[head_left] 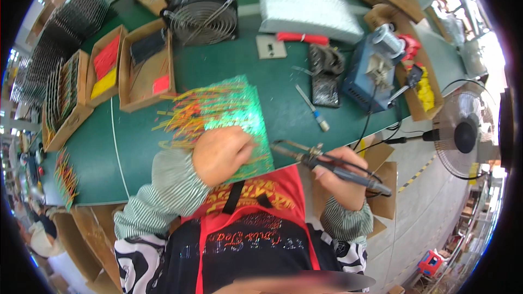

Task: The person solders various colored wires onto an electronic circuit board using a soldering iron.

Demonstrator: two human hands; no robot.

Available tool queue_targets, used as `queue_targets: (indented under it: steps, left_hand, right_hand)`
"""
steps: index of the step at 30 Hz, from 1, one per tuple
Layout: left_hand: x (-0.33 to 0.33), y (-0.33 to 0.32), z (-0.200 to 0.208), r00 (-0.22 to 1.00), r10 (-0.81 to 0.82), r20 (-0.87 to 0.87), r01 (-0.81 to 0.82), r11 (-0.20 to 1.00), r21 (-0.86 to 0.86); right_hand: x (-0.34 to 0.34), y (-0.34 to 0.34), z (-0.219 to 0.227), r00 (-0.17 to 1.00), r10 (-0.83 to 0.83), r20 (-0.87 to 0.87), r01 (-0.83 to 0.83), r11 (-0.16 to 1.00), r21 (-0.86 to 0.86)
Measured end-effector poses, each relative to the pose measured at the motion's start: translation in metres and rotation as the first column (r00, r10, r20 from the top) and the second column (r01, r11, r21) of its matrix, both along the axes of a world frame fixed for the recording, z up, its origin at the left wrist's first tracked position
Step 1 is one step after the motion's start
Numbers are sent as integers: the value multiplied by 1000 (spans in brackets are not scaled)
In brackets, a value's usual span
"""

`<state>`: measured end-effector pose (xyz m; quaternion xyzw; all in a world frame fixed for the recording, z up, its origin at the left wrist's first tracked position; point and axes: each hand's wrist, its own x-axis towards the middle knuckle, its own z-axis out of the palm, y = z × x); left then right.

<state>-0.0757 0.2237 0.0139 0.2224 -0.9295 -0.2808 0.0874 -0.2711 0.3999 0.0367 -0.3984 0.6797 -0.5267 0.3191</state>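
A green circuit board panel lies on the bench before me, with many red, yellow and orange wires sticking out past its left side. My left hand rests on the panel, its fingers curled downward; what they pinch, if anything, is hidden under the hand. My right hand grips a soldering iron with a thin curved feed tube at its front. The iron's tip points left, close to the panel's right edge. A dark cord trails from the handle.
A blue soldering station stands right, a spool on top. Nearby are a blue-handled brush and a black plastic-wrapped pack. Behind are a black fan and a bubble-wrapped package. Cardboard trays line the left; a fan stands right.
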Motion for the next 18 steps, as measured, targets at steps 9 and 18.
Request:
queue_targets:
  steps: [9,18]
  left_hand:
    - [54,13,37,994,77,-82,-79,997,-24]
    - [71,25,13,993,68,-92,-60,995,85]
  right_hand:
    - [24,20,9,998,68,-13,-68,998,2]
    - [42,10,12,974,144,-176,-151,988,-31]
